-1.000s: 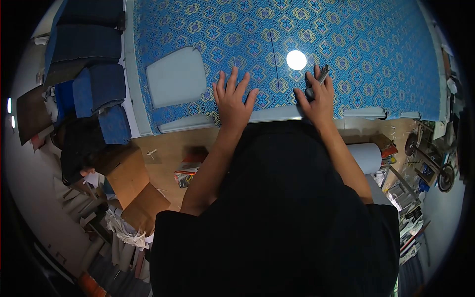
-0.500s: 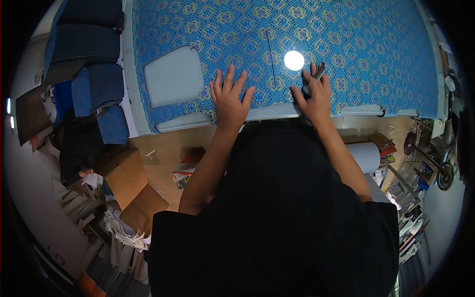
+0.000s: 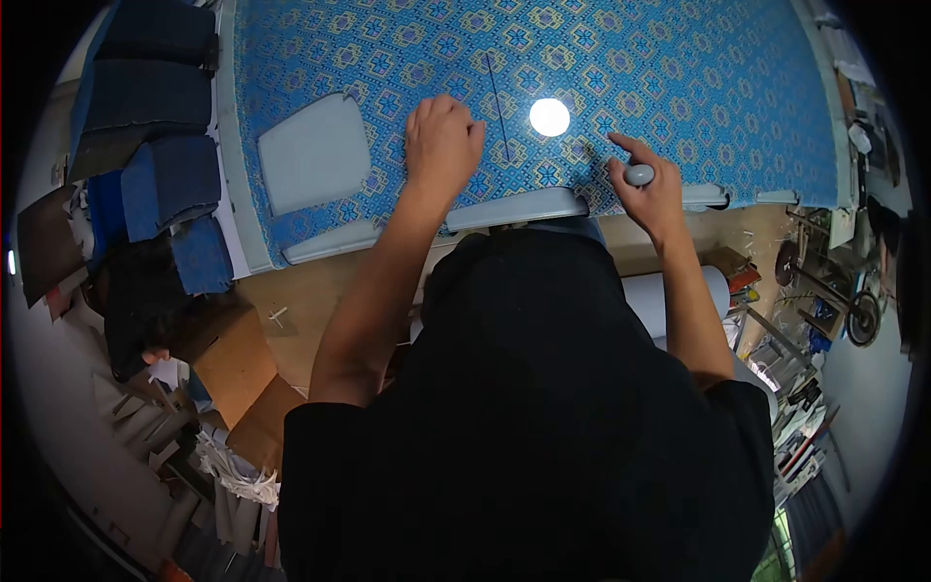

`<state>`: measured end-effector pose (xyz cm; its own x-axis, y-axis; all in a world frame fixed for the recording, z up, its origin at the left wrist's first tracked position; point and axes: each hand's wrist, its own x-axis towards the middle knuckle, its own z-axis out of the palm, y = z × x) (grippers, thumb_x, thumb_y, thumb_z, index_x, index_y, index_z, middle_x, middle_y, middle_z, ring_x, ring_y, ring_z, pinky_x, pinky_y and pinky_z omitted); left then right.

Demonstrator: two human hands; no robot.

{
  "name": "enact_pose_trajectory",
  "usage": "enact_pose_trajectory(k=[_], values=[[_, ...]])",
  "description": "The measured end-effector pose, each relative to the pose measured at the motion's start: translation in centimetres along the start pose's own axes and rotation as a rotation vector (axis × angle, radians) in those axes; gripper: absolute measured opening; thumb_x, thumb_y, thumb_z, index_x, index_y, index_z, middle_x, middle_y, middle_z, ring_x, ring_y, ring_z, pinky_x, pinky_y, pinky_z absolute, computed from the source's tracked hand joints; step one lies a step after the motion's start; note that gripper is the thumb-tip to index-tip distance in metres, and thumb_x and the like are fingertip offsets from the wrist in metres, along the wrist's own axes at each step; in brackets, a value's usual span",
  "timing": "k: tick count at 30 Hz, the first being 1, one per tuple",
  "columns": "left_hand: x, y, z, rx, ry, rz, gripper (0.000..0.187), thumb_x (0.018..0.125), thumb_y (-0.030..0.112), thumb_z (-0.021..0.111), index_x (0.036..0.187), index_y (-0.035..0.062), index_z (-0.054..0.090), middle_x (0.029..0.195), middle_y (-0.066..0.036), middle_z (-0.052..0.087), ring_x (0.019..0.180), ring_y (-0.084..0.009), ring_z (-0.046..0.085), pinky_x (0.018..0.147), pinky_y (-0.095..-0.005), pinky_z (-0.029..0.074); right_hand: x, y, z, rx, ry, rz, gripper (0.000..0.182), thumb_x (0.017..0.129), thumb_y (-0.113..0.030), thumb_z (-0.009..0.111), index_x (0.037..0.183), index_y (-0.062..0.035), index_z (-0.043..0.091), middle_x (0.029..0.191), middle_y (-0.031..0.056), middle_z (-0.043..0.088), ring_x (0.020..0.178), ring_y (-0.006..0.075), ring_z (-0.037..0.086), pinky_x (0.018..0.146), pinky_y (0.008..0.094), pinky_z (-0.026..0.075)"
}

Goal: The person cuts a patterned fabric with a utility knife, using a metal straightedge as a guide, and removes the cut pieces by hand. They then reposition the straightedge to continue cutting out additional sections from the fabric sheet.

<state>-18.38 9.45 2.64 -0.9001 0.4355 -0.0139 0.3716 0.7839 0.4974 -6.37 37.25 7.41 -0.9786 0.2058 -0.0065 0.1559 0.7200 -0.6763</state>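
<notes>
Blue patterned fabric (image 3: pixel 621 58) covers the tabletop in front of me. My left hand (image 3: pixel 444 145) rests on it with the fingers curled under and pressed together; whether they pinch anything is hidden. A thin dark line (image 3: pixel 497 107) runs on the fabric just right of that hand. My right hand (image 3: pixel 652 194) is closed around what looks like a utility knife (image 3: pixel 638 175), its rounded grey end facing up. The index finger points out to the left, and the rest of the tool is hidden. Left of my left hand lies a pale grey panel (image 3: pixel 315 155) with rounded corners.
A bright round light spot (image 3: pixel 549 117) shines on the fabric between my hands. Dark blue folded pieces (image 3: pixel 145 92) are stacked at the left. Below stand an open cardboard box (image 3: pixel 233 359) and a person in dark clothing (image 3: pixel 136 310). A grey roll (image 3: pixel 679 296) lies under the table's right side.
My left hand has gone from spread flat to curled and moved a little forward. My right hand has shifted right and back toward me, turning the tool so its rounded end faces up.
</notes>
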Motion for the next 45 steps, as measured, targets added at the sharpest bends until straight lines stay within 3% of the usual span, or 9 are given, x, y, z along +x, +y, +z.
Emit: enact_pose_trajectory(k=[2, 6, 10, 12, 16, 21, 34, 40, 45], values=[[2.8, 1.5, 0.9, 0.01, -0.047, 0.047, 0.041, 0.085, 0.029, 0.079, 0.117, 0.0053, 0.07, 0.115, -0.015, 0.063, 0.119, -0.0397, 0.052, 0.102, -0.0567, 0.044, -0.2, -1.3, -0.2, -0.027, -0.065, 0.052, 0.033, 0.085, -0.009, 0.064, 0.118, -0.0069, 0.069, 0.068, 0.0082, 0.06, 0.061, 0.0192, 0.058, 0.064, 0.0312, 0.05], [5.0, 6.4, 0.6, 0.188, -0.217, 0.07, 0.078, 0.077, 0.038, 0.086, 0.144, 0.0144, 0.054, 0.133, -0.018, 0.053, 0.125, -0.0434, 0.049, 0.099, -0.055, 0.049, -0.5, -0.4, 1.2, 0.153, -0.012, 0.026, 0.018, 0.089, -0.011, 0.069, 0.106, -0.0056, 0.064, 0.083, 0.0092, 0.069, 0.073, 0.0197, 0.067, 0.07, 0.0322, 0.052], [6.1, 8.8, 0.8, 0.324, -0.364, -0.04, 0.095, 0.072, 0.044, 0.089, 0.152, 0.0202, 0.044, 0.145, -0.018, 0.043, 0.13, -0.0488, 0.043, 0.103, -0.0571, 0.047, -0.9, -0.6, 2.0, 0.135, -0.057, 0.06, 0.02, 0.092, -0.014, 0.073, 0.108, -0.0056, 0.065, 0.09, 0.0114, 0.073, 0.082, 0.0222, 0.072, 0.073, 0.0334, 0.054], [6.6, 8.9, 1.4, 0.342, -0.398, -0.091, 0.103, 0.072, 0.05, 0.09, 0.156, 0.024, 0.038, 0.149, -0.018, 0.038, 0.131, -0.0491, 0.042, 0.104, -0.0655, 0.045, -1.1, -0.8, 2.5, 0.128, -0.058, 0.061, 0.02, 0.093, -0.015, 0.074, 0.109, -0.0053, 0.065, 0.096, 0.0135, 0.074, 0.086, 0.0265, 0.075, 0.074, 0.0351, 0.056], [6.4, 9.1, 1.9, 0.457, -0.387, -0.098, 0.107, 0.069, 0.051, 0.091, 0.158, 0.029, 0.034, 0.159, -0.02, 0.027, 0.14, -0.0574, 0.032, 0.104, -0.0723, 0.042, -1.3, -0.7, 3.0, 0.108, -0.075, 0.059, 0.02, 0.093, -0.012, 0.073, 0.11, -0.0054, 0.065, 0.098, 0.0147, 0.075, 0.088, 0.0308, 0.075, 0.074, 0.0366, 0.057], [6.7, 8.7, 1.8, 0.276, -0.452, -0.208, 0.108, 0.069, 0.05, 0.091, 0.158, 0.0364, 0.03, 0.17, -0.019, 0.004, 0.144, -0.0686, 0.003, 0.106, -0.0811, 0.031, -1.3, -0.9, 2.8, 0.036, -0.124, 0.018, 0.021, 0.093, -0.014, 0.073, 0.111, -0.007, 0.065, 0.099, 0.0154, 0.074, 0.083, 0.0349, 0.073, 0.07, 0.039, 0.055], [6.6, 8.6, 1.5, 0.256, -0.447, -0.205, 0.109, 0.069, 0.048, 0.092, 0.158, 0.0363, 0.03, 0.17, -0.017, 0.007, 0.144, -0.068, 0.005, 0.107, -0.0801, 0.033, -1.2, -1.1, 3.1, -0.015, -0.142, -0.078, 0.018, 0.091, -0.011, 0.069, 0.105, -0.0079, 0.058, 0.08, 0.0173, 0.07, 0.073, 0.0392, 0.068, 0.062, 0.0482, 0.053], [6.6, 8.8, 1.2, 0.263, -0.451, -0.2, 0.109, 0.069, 0.048, 0.092, 0.158, 0.0353, 0.031, 0.17, -0.018, 0.007, 0.144, -0.0682, 0.007, 0.106, -0.0794, 0.035, -2.1, -0.1, 4.6, -0.047, -0.01, -0.115, 0.017, 0.089, -0.009, 0.071, 0.103, -0.0077, 0.061, 0.092, 0.0155, 0.071, 0.081, 0.0377, 0.068, 0.067, 0.046, 0.054], [6.6, 8.9, 1.3, 0.29, -0.444, -0.19, 0.109, 0.068, 0.049, 0.092, 0.158, 0.0349, 0.032, 0.17, -0.018, 0.008, 0.144, -0.0682, 0.008, 0.106, -0.0788, 0.035, -1.7, 2.0, 6.6, 0.069, 0.196, -0.399, 0.024, 0.086, -0.002, 0.072, 0.109, -0.005, 0.066, 0.106, 0.0147, 0.07, 0.094, 0.0335, 0.067, 0.077, 0.0423, 0.054]])
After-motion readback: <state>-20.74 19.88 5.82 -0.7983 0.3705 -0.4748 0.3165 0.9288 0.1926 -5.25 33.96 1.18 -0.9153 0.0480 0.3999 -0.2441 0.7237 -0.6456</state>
